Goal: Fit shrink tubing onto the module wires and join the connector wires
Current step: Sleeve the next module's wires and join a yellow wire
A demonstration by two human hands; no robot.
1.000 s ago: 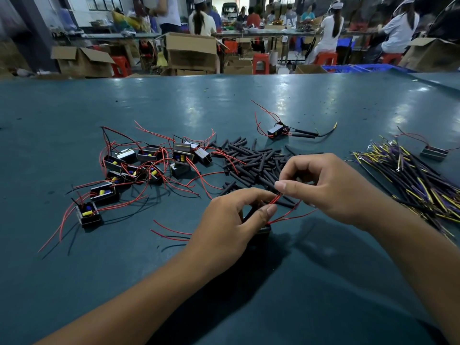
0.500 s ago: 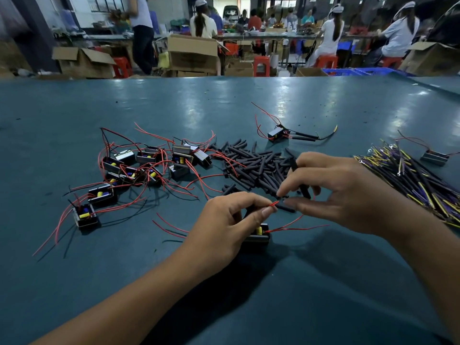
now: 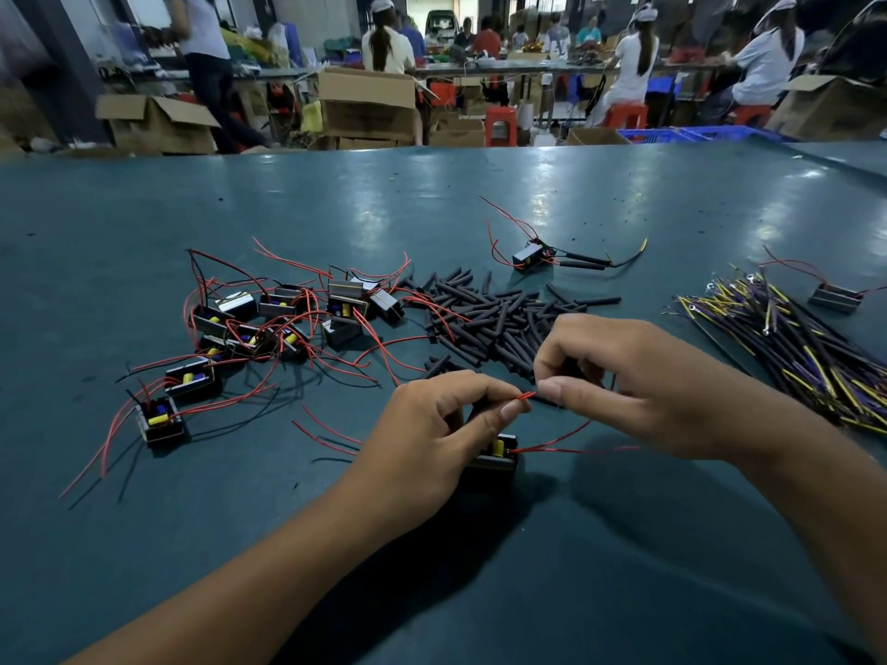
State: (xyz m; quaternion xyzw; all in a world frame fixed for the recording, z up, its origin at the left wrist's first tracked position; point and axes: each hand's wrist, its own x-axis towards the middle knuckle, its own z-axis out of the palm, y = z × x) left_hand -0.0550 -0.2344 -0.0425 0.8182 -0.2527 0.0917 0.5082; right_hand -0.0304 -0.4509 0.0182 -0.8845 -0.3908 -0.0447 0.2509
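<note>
A small black module (image 3: 494, 457) with a yellow part lies on the green table under my left hand (image 3: 432, 439). My left thumb and forefinger pinch one of its red wires (image 3: 524, 398) near the tip. My right hand (image 3: 638, 381) pinches a black piece of shrink tubing (image 3: 545, 400) right at that wire tip. Two more red wires (image 3: 571, 446) trail right from the module. A heap of black tubing pieces (image 3: 494, 319) lies just beyond my hands.
Several modules with red wires (image 3: 269, 324) are scattered at the left. A bundle of purple and yellow connector wires (image 3: 797, 348) lies at the right, one module (image 3: 834, 298) behind it. A module with tubing fitted (image 3: 533, 255) sits farther back. People work at benches beyond the table.
My right hand picked a tubing piece from the heap and brought it to the red wire tip held by my left hand. The module stayed put.
</note>
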